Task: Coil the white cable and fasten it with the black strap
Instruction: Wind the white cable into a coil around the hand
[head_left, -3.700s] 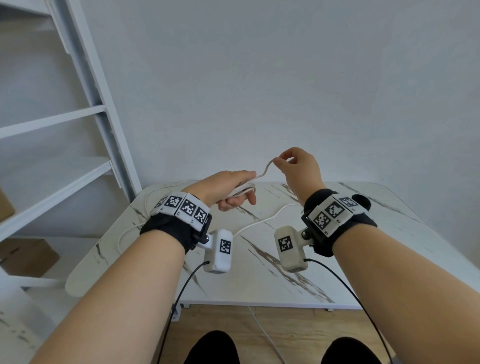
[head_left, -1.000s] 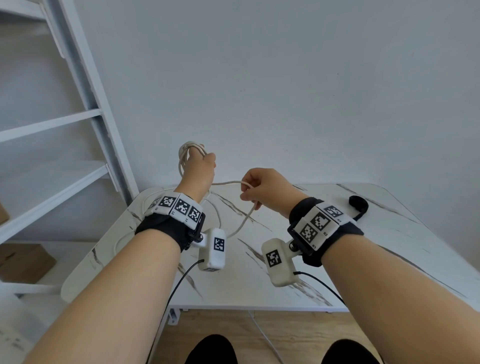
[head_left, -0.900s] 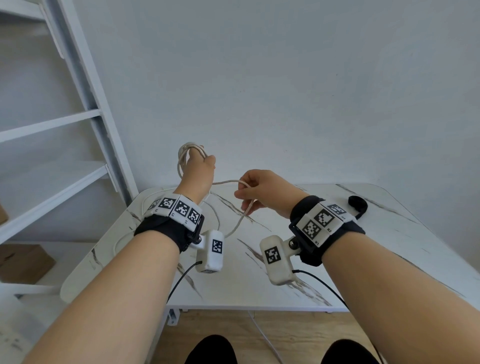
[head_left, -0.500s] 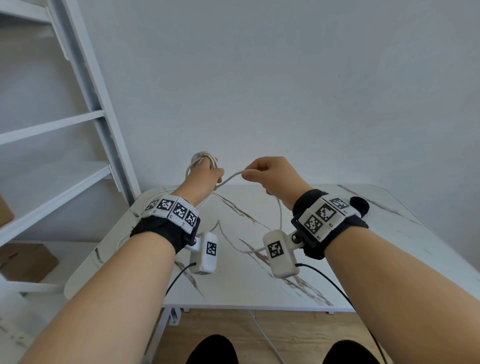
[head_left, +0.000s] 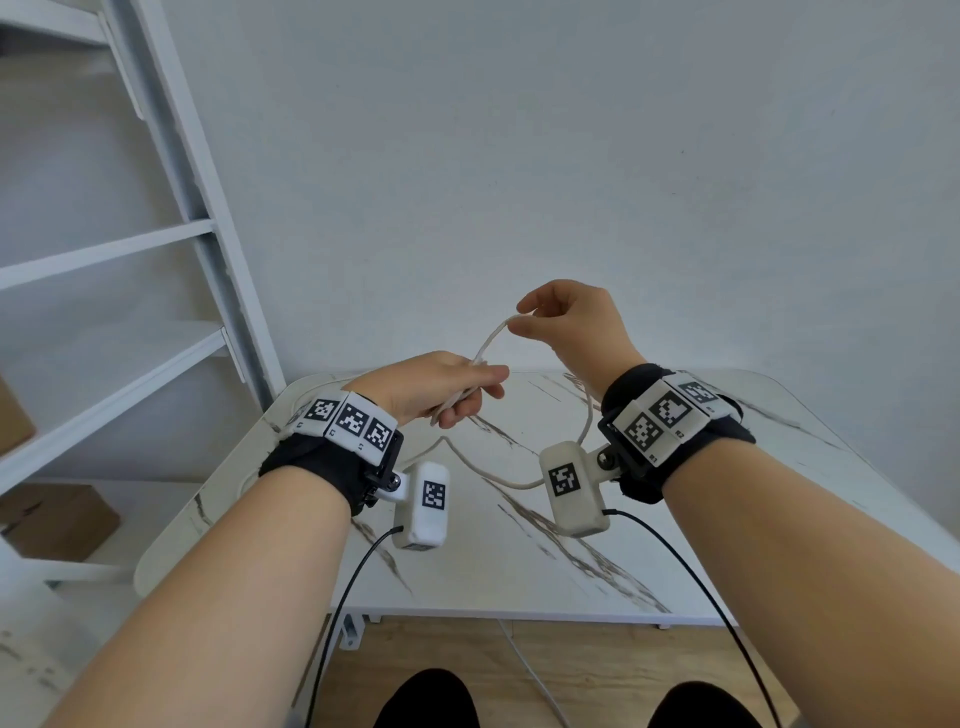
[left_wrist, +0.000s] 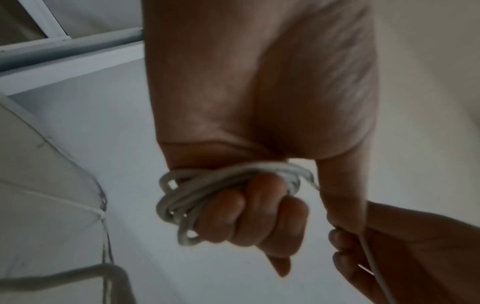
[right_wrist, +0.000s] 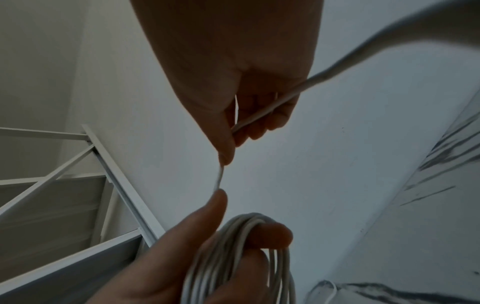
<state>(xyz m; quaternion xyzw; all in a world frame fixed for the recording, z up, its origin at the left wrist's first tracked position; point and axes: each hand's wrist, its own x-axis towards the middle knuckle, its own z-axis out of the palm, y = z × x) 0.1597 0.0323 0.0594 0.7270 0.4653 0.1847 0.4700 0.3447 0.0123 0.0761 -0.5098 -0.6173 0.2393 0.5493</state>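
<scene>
Over the white marble-veined tabletop (head_left: 649, 530) by white shelving (head_left: 104, 364), your left hand (head_left: 431, 387) grips the coiled thin white cable (left_wrist: 221, 185); your right hand (head_left: 571, 327) pinches its free run.

The thin white round cable (head_left: 487, 347) looks like smooth, faintly glossy plastic or rubber; its turns bunched in the left hand (left_wrist: 249, 218) catch soft highlights. The white rounded-corner table top (head_left: 675, 545) below the cable is polished and marble-patterned with grey-brown veins, though whether stone or laminate cannot be told. Left of the table, the white ladder-style shelf (head_left: 171, 156) appears to be matt painted metal or wood. Beneath the table, the brown plank floor (head_left: 597, 654) shows wood grain with a dull sheen. Behind the table, the plain white wall (head_left: 571, 156) is matt and finely textured.
</scene>
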